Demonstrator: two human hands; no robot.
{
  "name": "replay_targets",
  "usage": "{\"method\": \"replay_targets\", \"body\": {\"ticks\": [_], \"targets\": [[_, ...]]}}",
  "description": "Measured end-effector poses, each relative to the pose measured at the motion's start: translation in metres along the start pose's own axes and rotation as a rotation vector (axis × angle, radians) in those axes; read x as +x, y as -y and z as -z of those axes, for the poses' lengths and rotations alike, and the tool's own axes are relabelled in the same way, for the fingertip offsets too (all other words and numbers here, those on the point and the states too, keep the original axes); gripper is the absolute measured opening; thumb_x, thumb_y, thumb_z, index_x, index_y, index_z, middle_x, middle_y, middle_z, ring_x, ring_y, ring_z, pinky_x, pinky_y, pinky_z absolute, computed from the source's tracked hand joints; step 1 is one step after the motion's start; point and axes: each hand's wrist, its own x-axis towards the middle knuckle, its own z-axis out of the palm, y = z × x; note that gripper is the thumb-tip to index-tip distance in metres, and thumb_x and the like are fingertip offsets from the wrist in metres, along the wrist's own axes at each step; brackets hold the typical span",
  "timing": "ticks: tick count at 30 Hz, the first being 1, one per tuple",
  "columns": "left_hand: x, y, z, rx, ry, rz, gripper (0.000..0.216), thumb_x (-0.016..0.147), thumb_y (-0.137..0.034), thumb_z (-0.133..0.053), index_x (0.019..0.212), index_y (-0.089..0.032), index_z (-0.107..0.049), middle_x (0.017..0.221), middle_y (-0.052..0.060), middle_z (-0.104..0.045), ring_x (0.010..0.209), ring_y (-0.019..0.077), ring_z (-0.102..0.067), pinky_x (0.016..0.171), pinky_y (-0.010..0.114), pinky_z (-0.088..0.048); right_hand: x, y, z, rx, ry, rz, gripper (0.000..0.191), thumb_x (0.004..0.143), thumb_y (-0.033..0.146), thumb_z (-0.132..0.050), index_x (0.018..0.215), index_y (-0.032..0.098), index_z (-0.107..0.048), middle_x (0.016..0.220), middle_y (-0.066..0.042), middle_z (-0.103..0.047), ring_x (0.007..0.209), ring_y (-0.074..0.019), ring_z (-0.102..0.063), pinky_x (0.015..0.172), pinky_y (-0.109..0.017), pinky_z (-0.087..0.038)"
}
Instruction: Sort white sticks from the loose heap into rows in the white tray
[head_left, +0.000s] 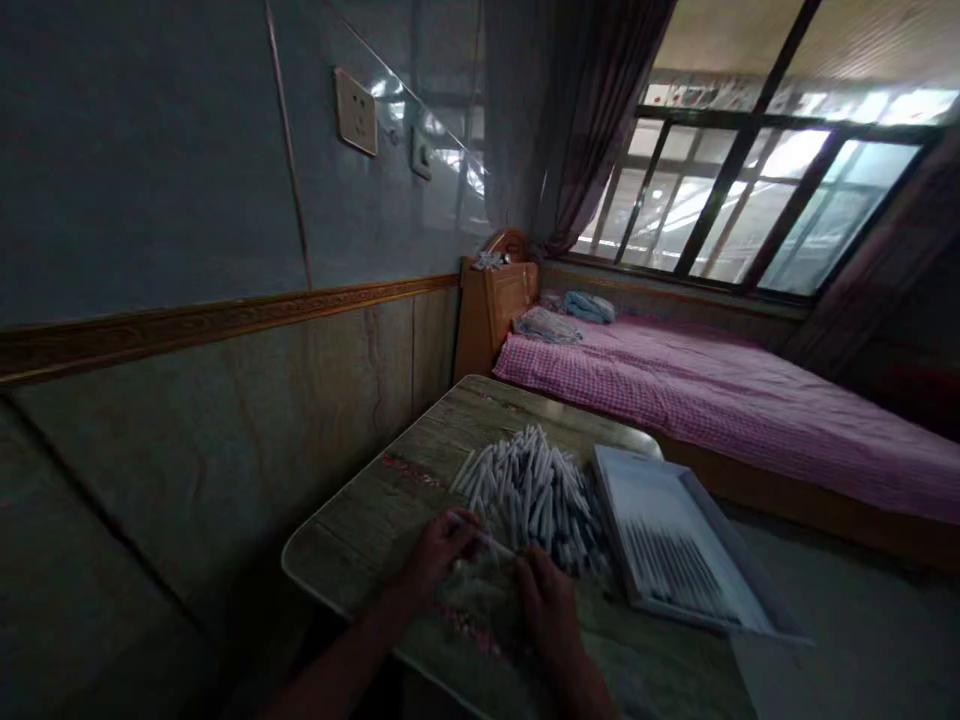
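Both hands hold one slim white pen (491, 543) level between them, just above the near side of the table. My left hand (444, 545) pinches its left end, with the fingers closed. At the other end, the closed fingers of my right hand (546, 600) grip the tip. Right beyond the hands lies a loose heap of similar white pens (529, 490), some with dark ends. To the right, a shallow white tray (637, 475) carries a row of pens laid side by side in its nearer part. Dim light blurs the fine details of the pens.
The small table (360, 540) has a pale rounded edge and stands near the tiled wall (225, 400). The tray juts past its right edge. Behind is a bed (637, 370) with a pink checked cover and wooden headboard (499, 295), below a window (712, 190).
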Motion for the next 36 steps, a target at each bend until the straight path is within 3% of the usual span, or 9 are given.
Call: {"method": "replay_targets", "body": {"ticks": [4, 8, 12, 14, 18, 22, 29, 32, 36], "targets": [[-0.001, 0.002, -0.001, 0.011, 0.068, 0.009, 0.033, 0.06, -0.041, -0.083, 0.075, -0.014, -0.07, 0.063, 0.002, -0.069, 0.057, 0.0141, -0.061, 0.056, 0.024, -0.046, -0.001, -0.003, -0.001, -0.002, 0.015, 0.006, 0.029, 0.092, 0.04, -0.046, 0.081, 0.021, -0.064, 0.07, 0.0, -0.065, 0.065, -0.0147, -0.06, 0.063, -0.021, -0.045], [0.002, -0.003, 0.003, -0.213, -0.139, -0.003, 0.039, 0.059, -0.046, -0.084, 0.079, -0.015, -0.07, 0.067, 0.001, -0.071, 0.061, 0.0148, -0.066, 0.056, 0.023, -0.048, -0.001, -0.005, -0.002, -0.012, 0.017, 0.054, 0.022, 0.092, 0.032, -0.047, 0.094, 0.021, -0.066, 0.083, -0.002, -0.07, 0.076, -0.0159, -0.065, 0.07, -0.022, -0.048], [0.006, -0.007, 0.009, -0.445, -0.314, 0.051, 0.042, 0.05, -0.043, -0.089, 0.073, -0.016, -0.066, 0.063, -0.002, -0.069, 0.056, 0.0124, -0.065, 0.052, 0.021, -0.049, -0.003, -0.001, -0.002, -0.131, 0.078, 0.172, 0.02, 0.09, 0.02, -0.046, 0.094, 0.021, -0.066, 0.086, -0.004, -0.068, 0.078, -0.0156, -0.065, 0.07, -0.022, -0.048], [0.007, -0.006, 0.009, -0.451, -0.313, 0.061, 0.043, 0.05, -0.044, -0.089, 0.074, -0.017, -0.066, 0.061, -0.003, -0.069, 0.054, 0.0122, -0.064, 0.05, 0.021, -0.048, -0.005, 0.003, -0.003, -0.234, 0.134, 0.242, 0.022, 0.089, 0.014, -0.045, 0.093, 0.021, -0.066, 0.085, -0.004, -0.066, 0.076, -0.015, -0.064, 0.068, -0.021, -0.046], [0.002, 0.0, 0.005, -0.273, -0.195, 0.025, 0.042, 0.062, -0.053, -0.08, 0.076, -0.016, -0.066, 0.059, -0.002, -0.066, 0.054, 0.0128, -0.062, 0.05, 0.022, -0.046, -0.004, 0.009, 0.0, -0.447, 0.212, 0.311, 0.023, 0.082, 0.009, -0.051, 0.093, 0.023, -0.065, 0.086, -0.002, -0.066, 0.078, -0.0155, -0.063, 0.066, -0.021, -0.043], [-0.002, 0.003, 0.001, -0.083, -0.08, -0.012, 0.041, 0.069, -0.057, -0.072, 0.077, -0.017, -0.064, 0.058, -0.002, -0.063, 0.051, 0.0134, -0.058, 0.049, 0.023, -0.043, 0.005, 0.005, 0.016, -0.598, 0.132, 0.142, 0.018, 0.087, 0.016, -0.051, 0.091, 0.025, -0.067, 0.09, -0.001, -0.067, 0.076, -0.0153, -0.064, 0.062, -0.022, -0.04], [-0.004, 0.002, 0.0, 0.027, -0.071, 0.039, 0.046, 0.068, -0.064, -0.067, 0.071, -0.018, -0.059, 0.044, -0.009, -0.044, 0.036, 0.0067, -0.036, 0.038, 0.019, -0.024, 0.009, -0.012, 0.047, -0.703, -0.099, -0.228, 0.025, 0.09, 0.03, -0.047, 0.107, 0.025, -0.066, 0.106, -0.004, -0.065, 0.087, -0.018, -0.064, 0.063, -0.025, -0.042], [-0.003, 0.005, 0.0, 0.072, -0.026, 0.063, 0.048, 0.067, -0.065, -0.067, 0.07, -0.018, -0.058, 0.044, -0.009, -0.044, 0.035, 0.0065, -0.035, 0.037, 0.019, -0.023, 0.006, -0.013, 0.047, -0.792, -0.099, -0.283, 0.026, 0.091, 0.036, -0.049, 0.107, 0.024, -0.064, 0.106, -0.005, -0.064, 0.092, -0.0203, -0.063, 0.066, -0.027, -0.043], [-0.002, 0.008, 0.001, 0.094, 0.016, 0.063, 0.046, 0.069, -0.064, -0.066, 0.073, -0.018, -0.059, 0.048, -0.006, -0.053, 0.04, 0.0088, -0.046, 0.042, 0.02, -0.033, 0.008, -0.01, 0.045, -0.877, -0.051, -0.31, 0.022, 0.091, 0.039, -0.05, 0.103, 0.024, -0.062, 0.105, -0.005, -0.063, 0.095, -0.0216, -0.062, 0.066, -0.027, -0.042]]}}
